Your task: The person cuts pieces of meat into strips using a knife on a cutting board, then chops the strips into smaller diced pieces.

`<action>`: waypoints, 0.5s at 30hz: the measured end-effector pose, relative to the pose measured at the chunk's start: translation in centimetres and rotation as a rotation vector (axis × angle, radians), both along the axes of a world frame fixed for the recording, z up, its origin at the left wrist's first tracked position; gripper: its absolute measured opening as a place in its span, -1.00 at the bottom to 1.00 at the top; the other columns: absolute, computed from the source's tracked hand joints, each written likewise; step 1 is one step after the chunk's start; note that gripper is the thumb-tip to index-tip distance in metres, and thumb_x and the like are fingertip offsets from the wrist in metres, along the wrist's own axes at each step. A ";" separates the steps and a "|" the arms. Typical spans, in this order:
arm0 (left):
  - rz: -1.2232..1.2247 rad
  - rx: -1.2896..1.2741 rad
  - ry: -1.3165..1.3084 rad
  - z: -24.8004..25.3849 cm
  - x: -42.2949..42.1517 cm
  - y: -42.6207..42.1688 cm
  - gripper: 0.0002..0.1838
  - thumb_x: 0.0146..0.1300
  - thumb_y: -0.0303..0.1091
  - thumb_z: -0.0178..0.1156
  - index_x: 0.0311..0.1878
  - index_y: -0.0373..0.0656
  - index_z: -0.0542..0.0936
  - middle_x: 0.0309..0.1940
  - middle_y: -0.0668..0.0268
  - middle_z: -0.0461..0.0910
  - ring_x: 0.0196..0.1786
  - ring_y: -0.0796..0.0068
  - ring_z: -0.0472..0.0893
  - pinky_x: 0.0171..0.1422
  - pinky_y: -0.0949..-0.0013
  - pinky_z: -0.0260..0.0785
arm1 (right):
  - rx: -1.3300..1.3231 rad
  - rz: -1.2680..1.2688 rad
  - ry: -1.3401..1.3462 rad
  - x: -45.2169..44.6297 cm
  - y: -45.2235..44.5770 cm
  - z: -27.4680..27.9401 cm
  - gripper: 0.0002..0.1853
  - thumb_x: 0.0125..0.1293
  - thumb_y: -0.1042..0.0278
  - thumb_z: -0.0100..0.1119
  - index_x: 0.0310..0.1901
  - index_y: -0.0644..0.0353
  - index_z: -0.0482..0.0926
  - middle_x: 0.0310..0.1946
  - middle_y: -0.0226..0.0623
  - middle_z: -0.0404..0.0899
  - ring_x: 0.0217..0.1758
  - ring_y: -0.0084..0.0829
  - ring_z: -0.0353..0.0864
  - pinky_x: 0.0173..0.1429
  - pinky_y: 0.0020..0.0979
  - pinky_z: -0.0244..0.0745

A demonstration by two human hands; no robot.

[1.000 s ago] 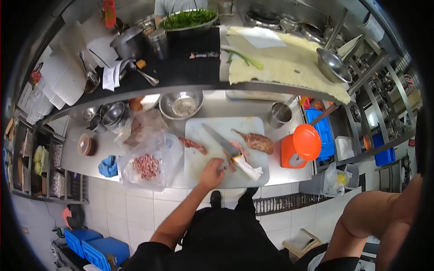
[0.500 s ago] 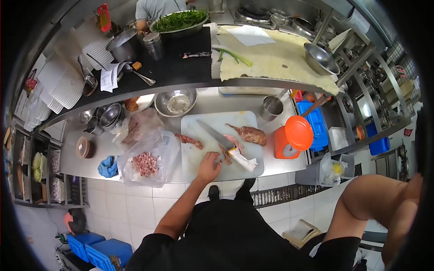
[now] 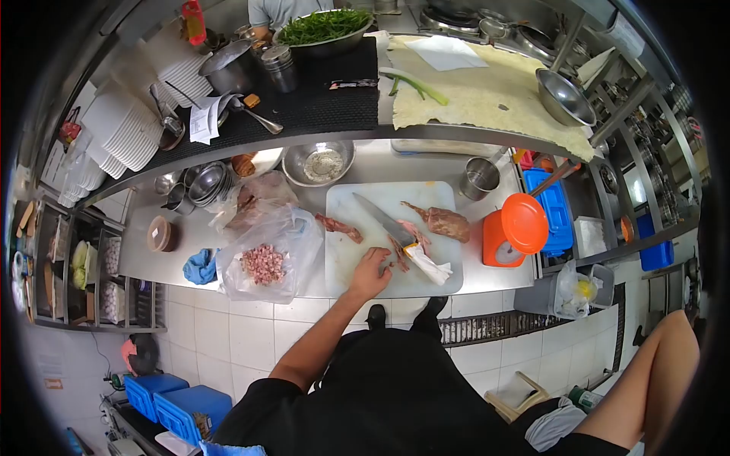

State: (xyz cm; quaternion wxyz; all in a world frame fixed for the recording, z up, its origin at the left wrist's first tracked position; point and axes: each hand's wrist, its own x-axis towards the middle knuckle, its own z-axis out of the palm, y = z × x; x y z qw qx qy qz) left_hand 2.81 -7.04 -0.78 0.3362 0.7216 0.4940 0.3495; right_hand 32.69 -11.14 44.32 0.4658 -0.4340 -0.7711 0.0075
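Note:
On the white cutting board (image 3: 342, 266), my left hand (image 3: 370, 275) rests palm down near the front edge, fingers slightly apart, beside small scraps of meat. A large knife (image 3: 382, 216) lies just to its right, with a white cloth (image 3: 430, 266) around its handle. Strips of meat lie partly under the blade. A dark piece of meat (image 3: 447, 224) sits at the board's right and a thinner strip (image 3: 341, 227) at its left. My right arm is bent at the far right; its hand is out of sight.
Left of the board are a plastic bag (image 3: 304, 262) of diced meat, a blue cloth (image 3: 201, 267) and a lidded tub (image 3: 162, 234). An orange scale (image 3: 502, 245) and metal pot (image 3: 480, 178) stand right. A shelf (image 3: 334, 138) crosses above; a person (image 3: 277, 11) is beyond.
The right arm has shifted, its elbow now higher and farther right, and its hand has left the view. The camera view has moved slightly; my left hand stays on the board.

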 end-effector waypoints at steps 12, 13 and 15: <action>-0.007 0.065 0.009 -0.5 -0.1 0.2 -0.53 0.19 -0.52 0.30 0.22 -0.19 0.57 0.12 0.09 0.60 0.07 0.11 0.71 0.19 0.08 0.60 | -0.027 0.007 0.010 -0.7 0.8 -0.7 -0.71 0.41 0.44 0.31 0.11 0.32 0.64 -0.01 -0.02 0.69 0.05 -0.13 0.68 0.24 -0.15 0.57; -0.011 0.057 0.012 -0.5 0.1 -0.1 -0.53 0.19 -0.52 0.31 0.22 -0.19 0.57 0.12 0.10 0.59 0.07 0.12 0.71 0.19 0.11 0.60 | -0.027 0.007 0.009 -0.8 0.8 -0.7 -0.71 0.41 0.44 0.31 0.11 0.32 0.64 -0.01 -0.02 0.69 0.05 -0.13 0.68 0.24 -0.15 0.57; -0.006 0.048 0.026 -0.3 -0.2 0.1 -0.51 0.20 -0.54 0.32 0.23 -0.20 0.56 0.13 0.11 0.58 0.07 0.14 0.71 0.20 0.15 0.61 | -0.034 0.010 0.011 -1.0 1.0 -0.9 -0.71 0.41 0.44 0.31 0.11 0.32 0.64 -0.01 -0.02 0.69 0.05 -0.12 0.68 0.23 -0.15 0.57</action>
